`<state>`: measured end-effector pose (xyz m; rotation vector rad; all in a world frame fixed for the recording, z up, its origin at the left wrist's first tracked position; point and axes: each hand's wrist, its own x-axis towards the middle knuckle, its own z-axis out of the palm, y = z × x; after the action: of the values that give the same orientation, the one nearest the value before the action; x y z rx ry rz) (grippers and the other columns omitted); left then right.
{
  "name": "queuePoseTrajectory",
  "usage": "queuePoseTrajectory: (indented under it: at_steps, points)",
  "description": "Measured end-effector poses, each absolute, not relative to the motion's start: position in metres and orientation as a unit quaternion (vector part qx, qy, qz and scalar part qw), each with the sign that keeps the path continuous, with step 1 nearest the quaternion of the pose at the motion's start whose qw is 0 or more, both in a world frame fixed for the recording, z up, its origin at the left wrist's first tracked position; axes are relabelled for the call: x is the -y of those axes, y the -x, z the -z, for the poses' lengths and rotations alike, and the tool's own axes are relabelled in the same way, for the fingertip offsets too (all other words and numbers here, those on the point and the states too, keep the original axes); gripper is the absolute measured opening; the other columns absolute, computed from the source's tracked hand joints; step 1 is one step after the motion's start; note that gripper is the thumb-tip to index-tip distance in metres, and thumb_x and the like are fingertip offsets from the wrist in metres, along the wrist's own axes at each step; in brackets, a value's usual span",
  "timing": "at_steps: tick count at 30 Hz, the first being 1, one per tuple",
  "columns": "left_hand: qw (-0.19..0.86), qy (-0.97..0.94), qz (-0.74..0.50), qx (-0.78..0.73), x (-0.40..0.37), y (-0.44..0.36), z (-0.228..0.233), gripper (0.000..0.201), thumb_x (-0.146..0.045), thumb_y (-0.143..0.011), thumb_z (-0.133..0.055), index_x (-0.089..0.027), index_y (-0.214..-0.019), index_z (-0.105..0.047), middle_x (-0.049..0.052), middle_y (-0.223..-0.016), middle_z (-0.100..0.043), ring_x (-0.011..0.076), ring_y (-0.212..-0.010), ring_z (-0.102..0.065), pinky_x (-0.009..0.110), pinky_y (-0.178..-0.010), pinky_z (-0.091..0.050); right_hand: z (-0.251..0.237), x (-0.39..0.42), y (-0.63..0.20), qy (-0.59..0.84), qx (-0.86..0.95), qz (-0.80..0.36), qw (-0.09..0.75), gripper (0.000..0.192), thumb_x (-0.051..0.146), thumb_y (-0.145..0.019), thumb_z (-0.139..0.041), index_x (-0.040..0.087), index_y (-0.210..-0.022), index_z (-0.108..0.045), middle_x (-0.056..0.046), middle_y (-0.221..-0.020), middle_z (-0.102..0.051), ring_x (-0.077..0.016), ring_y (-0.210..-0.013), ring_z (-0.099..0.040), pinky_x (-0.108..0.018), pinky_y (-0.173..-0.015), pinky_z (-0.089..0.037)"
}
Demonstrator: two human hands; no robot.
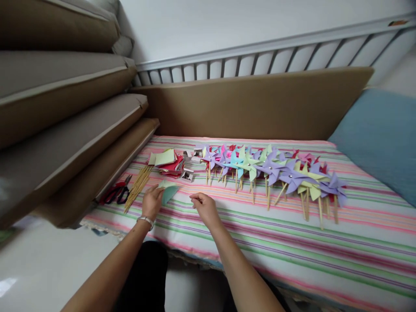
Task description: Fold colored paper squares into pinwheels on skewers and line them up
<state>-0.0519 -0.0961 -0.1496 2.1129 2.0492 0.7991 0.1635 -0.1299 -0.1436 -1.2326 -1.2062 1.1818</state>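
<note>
As I look on in this room, a cloth [292,242] striped in white, pink, green and purple covers the broad, flat surface where a person works. Behind it stands a long brown panel [243,104], with a slatted white rail [238,65] and a pale wall [227,26] beyond. Thick cushions [65,71] in grey and brown are stacked high at the left, above a pale, shiny floor [55,264]; a blue pad [383,134] slopes at the far right. Near the cloth's front edge, the left hand [152,203], a bracelet [146,220] at its wrist, pinches a green paper [168,193], which lies on or just above the stripes. The right hand [205,209] is apart from it, fingers curled; I cannot tell whether they grip anything. Left of the hands lie scissors [117,193] and thin sticks [138,187]. Just beyond the paper are coloured sheets [169,162] in a pile and small boxes [187,175]. To the right, many pinwheels [270,168] in purple, green, blue, pink and red lie crowded together, their sticks pointing towards the front.
</note>
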Motion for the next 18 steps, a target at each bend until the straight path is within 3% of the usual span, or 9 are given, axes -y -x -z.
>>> queuePoseTrajectory:
  at_steps: [6, 10, 14, 18]
  points:
    - [-0.06, -0.76, -0.304, -0.572, 0.108, -0.019, 0.129, 0.026, -0.028, -0.085, -0.047, -0.028, -0.101, -0.067, 0.005, -0.133, -0.051, 0.0248, -0.128, -0.036, 0.046, -0.105, -0.023, 0.13, 0.121, -0.152, 0.453, 0.376, -0.595, 0.547, 0.041, 0.052, -0.08, -0.046, 0.016, -0.09, -0.061, -0.009, -0.085, -0.069, -0.0183, -0.072, -0.066, -0.03, -0.061, -0.052]
    - [-0.061, -0.812, -0.301, -0.496, 0.11, -0.056, 0.131, 0.027, -0.022, -0.083, -0.049, -0.027, -0.103, -0.066, 0.005, -0.134, -0.05, 0.0261, -0.13, -0.033, 0.05, -0.107, -0.015, 0.129, 0.111, -0.157, 0.398, 0.255, -0.622, 0.624, 0.031, 0.042, -0.069, -0.063, 0.016, -0.086, -0.061, -0.007, -0.089, -0.07, -0.0176, -0.078, -0.065, -0.027, -0.067, -0.05]
    - [0.034, -0.824, -0.358, -0.439, 0.109, -0.063, 0.135, 0.034, -0.026, -0.079, -0.055, -0.026, -0.113, -0.06, 0.007, -0.136, -0.048, 0.0282, -0.131, -0.032, 0.052, -0.108, -0.016, 0.134, 0.1, -0.172, 0.429, 0.237, -0.578, 0.652, 0.027, 0.034, -0.065, -0.066, 0.018, -0.086, -0.062, -0.005, -0.09, -0.071, -0.0199, -0.086, -0.065, -0.03, -0.075, -0.049]
    - [0.238, -0.69, -0.506, -0.46, 0.097, -0.05, 0.137, 0.047, -0.034, -0.079, -0.057, -0.025, -0.125, -0.049, 0.008, -0.137, -0.046, 0.0251, -0.128, -0.037, 0.043, -0.106, -0.027, 0.136, 0.095, -0.186, 0.46, 0.228, -0.565, 0.646, 0.027, 0.036, -0.066, -0.065, 0.019, -0.087, -0.062, -0.006, -0.086, -0.072, -0.0233, -0.084, -0.066, -0.035, -0.073, -0.051]
